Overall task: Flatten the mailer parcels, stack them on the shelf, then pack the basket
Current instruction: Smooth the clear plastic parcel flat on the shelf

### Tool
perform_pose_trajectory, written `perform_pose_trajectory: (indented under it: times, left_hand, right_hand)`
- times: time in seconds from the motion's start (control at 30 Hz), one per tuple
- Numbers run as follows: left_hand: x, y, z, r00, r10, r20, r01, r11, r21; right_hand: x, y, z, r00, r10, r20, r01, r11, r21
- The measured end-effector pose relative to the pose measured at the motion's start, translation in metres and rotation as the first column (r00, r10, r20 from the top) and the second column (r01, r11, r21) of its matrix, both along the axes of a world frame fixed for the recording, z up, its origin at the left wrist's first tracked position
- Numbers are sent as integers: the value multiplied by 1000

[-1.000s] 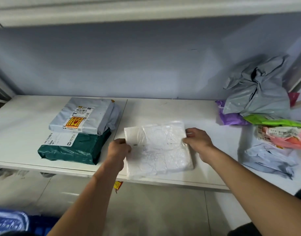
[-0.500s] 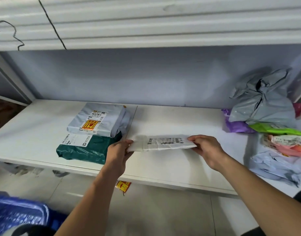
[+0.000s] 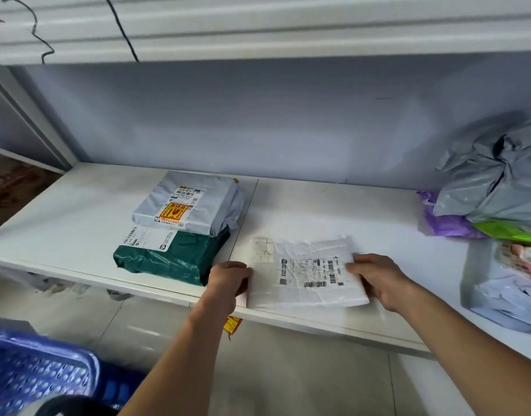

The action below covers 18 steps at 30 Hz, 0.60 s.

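Note:
A flat white mailer parcel [image 3: 303, 273] lies label-up near the front edge of the white shelf [image 3: 63, 217]. My left hand [image 3: 228, 280] grips its left edge and my right hand [image 3: 375, 277] grips its right edge. To the left, a grey parcel [image 3: 192, 202] with a yellow sticker sits on top of a dark green parcel [image 3: 171, 256]. The corner of a blue perforated basket [image 3: 39, 373] shows at the bottom left, below the shelf.
A heap of unflattened mailers sits at the shelf's right end: a crumpled grey one [image 3: 498, 181], purple [image 3: 444, 223], bright green [image 3: 510, 231], pink [image 3: 525, 259] and pale blue [image 3: 507, 295]. An upper shelf [image 3: 258, 31] overhangs. Tiled floor lies below.
The white parcel was lifted on edge, turned over and laid back down; its barcode label now faces up. Both hands stayed on its two ends.

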State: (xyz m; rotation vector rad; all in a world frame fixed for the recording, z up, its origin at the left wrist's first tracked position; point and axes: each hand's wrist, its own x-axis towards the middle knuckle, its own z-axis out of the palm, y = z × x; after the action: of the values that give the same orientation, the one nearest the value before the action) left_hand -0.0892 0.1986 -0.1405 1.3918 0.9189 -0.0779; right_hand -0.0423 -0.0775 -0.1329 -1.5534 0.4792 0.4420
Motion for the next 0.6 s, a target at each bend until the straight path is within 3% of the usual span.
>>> perform_pose_trajectory:
  times: [0.23, 0.4, 0.6]
  left_hand:
    - [6, 23, 14, 991, -11, 135, 18, 998, -54]
    - [18, 54, 43, 983, -65, 173, 60, 998, 32]
    - [28, 126, 80, 966, -7, 257, -16, 996, 85]
  right_hand:
    - [7, 8, 7, 999, 16, -42, -13, 996, 87]
    - [17, 28, 22, 998, 59, -12, -56, 986, 156]
    - [33, 99, 43, 993, 118, 30, -122, 962, 246]
